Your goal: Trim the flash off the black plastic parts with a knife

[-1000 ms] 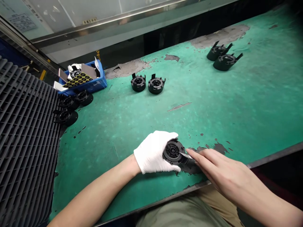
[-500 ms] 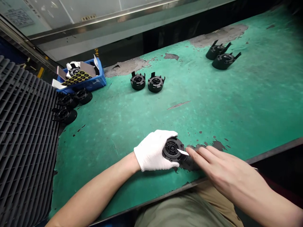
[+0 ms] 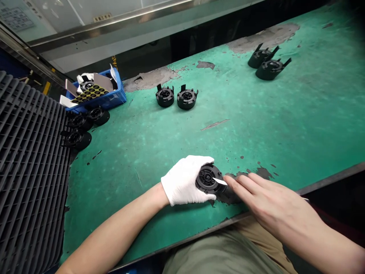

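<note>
My left hand (image 3: 186,180), in a white glove, is wrapped round a round black plastic part (image 3: 207,178). The part has a ribbed centre with rings and small posts, facing up. My bare right hand (image 3: 266,196) is closed on a slim tool with a white pointed blade (image 3: 220,181). The blade's tip lies over the part's face near its centre; whether it touches cannot be made out. Most of the tool's handle is hidden under the right hand, and a light end shows past the wrist.
Two similar black parts (image 3: 186,98) stand mid-table, and two more (image 3: 269,69) at the far right. Several others (image 3: 76,139) sit at the left beside a blue bin (image 3: 114,99) holding round black-and-yellow stickers. A grey ribbed panel (image 3: 31,171) borders the green worktop (image 3: 137,144).
The camera view has shifted slightly. Both hands keep their hold, and the blade stays over the black part with almost no visible movement.
</note>
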Available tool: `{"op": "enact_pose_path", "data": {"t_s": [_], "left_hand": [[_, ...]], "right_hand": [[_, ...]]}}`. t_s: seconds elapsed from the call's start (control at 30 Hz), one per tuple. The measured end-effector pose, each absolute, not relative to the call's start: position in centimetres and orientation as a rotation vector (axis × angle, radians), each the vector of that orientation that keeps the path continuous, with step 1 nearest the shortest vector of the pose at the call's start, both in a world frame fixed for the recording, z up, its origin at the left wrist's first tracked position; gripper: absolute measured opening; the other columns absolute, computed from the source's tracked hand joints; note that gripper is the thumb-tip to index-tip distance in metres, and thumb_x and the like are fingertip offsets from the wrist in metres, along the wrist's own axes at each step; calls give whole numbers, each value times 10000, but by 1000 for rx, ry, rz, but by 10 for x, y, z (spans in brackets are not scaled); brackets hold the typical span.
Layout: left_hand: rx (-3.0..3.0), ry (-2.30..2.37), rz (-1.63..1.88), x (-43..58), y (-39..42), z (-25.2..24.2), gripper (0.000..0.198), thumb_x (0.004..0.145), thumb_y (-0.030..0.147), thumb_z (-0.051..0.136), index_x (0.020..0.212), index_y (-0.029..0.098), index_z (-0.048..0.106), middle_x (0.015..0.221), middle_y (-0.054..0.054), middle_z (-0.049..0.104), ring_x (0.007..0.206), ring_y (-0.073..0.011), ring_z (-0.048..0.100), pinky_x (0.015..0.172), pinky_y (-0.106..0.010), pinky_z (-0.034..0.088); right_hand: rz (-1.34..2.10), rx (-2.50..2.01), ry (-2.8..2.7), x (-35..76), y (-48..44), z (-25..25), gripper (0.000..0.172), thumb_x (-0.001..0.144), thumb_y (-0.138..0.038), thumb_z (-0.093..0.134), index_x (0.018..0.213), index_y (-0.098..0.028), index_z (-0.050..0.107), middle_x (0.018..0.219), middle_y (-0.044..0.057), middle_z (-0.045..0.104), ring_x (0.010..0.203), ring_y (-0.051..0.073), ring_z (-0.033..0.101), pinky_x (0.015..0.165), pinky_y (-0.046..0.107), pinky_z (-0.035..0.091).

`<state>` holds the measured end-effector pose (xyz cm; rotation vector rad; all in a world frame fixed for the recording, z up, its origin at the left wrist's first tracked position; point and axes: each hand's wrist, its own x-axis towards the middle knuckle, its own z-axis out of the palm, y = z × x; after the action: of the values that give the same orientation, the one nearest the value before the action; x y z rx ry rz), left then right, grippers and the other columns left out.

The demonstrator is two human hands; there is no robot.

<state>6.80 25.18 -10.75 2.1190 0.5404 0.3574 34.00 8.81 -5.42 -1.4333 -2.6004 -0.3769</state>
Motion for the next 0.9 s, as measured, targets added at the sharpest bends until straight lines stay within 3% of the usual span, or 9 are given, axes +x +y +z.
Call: {"op": "enact_pose_path", "data": {"t_s": [0.2,0.3,0.4,0.47,0.53,0.6,0.7,0.77,0.9], "left_hand": [[2124,526,354,67,253,-105,934,856,613,1157,1609,241,748,1597,-215,894,1564,-513,853,1409,-710,675],[2122,522,368,66,252,-108,969,853,628,1161,1630,238,733,1615,-223,887,1574,-517,847,1411,-718,670],[2126,527,396,65,251,-111,1038,865,638,1155,1708,240,697,1700,-233,851,1631,-520,816,1447,-732,644],[2131,512,412,63,252,-112,1100,870,639,1157,1770,237,669,1753,-244,818,1676,-519,782,1476,-738,622],[2136,475,391,60,255,-111,1174,858,669,1169,1824,250,648,1767,-246,803,1701,-516,755,1468,-735,632],[2131,425,334,58,260,-109,1213,861,697,1170,1867,285,633,1769,-232,805,1708,-513,744,1448,-729,652],[2116,359,294,55,264,-108,1166,922,665,1141,1901,304,620,1804,-214,800,1714,-509,755,1457,-710,645],[2121,337,307,54,265,-109,1141,947,626,1131,1909,288,618,1827,-222,789,1717,-510,762,1470,-705,637],[2139,334,305,54,265,-110,1153,932,627,1141,1909,307,622,1818,-216,801,1708,-512,776,1455,-713,653]], "right_hand": [[-449,-1461,-2637,338,96,-52,564,1039,66,602,1577,-48,729,1008,84,787,885,293,655,783,457,532],[-462,-1481,-2633,335,99,-50,514,1084,62,564,1549,-70,740,973,61,766,849,280,637,775,454,516],[-457,-1472,-2608,337,98,-49,498,1097,49,574,1556,-62,733,991,68,782,845,280,672,763,452,533],[-396,-1466,-2565,345,96,-49,582,1098,53,561,1651,-60,701,1043,77,820,870,276,724,776,434,567],[-262,-1513,-2467,358,94,-50,664,1137,31,536,1772,-118,661,1072,61,850,888,259,775,804,401,602],[-96,-1538,-2370,373,97,-53,637,1217,-41,544,1826,-199,647,1155,57,899,942,241,843,834,366,633],[33,-1429,-2389,386,106,-58,430,1310,-188,597,1723,-228,709,1210,62,922,942,220,881,792,327,639],[41,-1332,-2487,389,112,-59,320,1334,-226,586,1598,-195,764,1065,41,865,809,191,824,686,310,575],[21,-1276,-2613,386,122,-58,368,1335,-145,489,1498,-166,818,940,23,763,710,164,718,640,334,470]]}}
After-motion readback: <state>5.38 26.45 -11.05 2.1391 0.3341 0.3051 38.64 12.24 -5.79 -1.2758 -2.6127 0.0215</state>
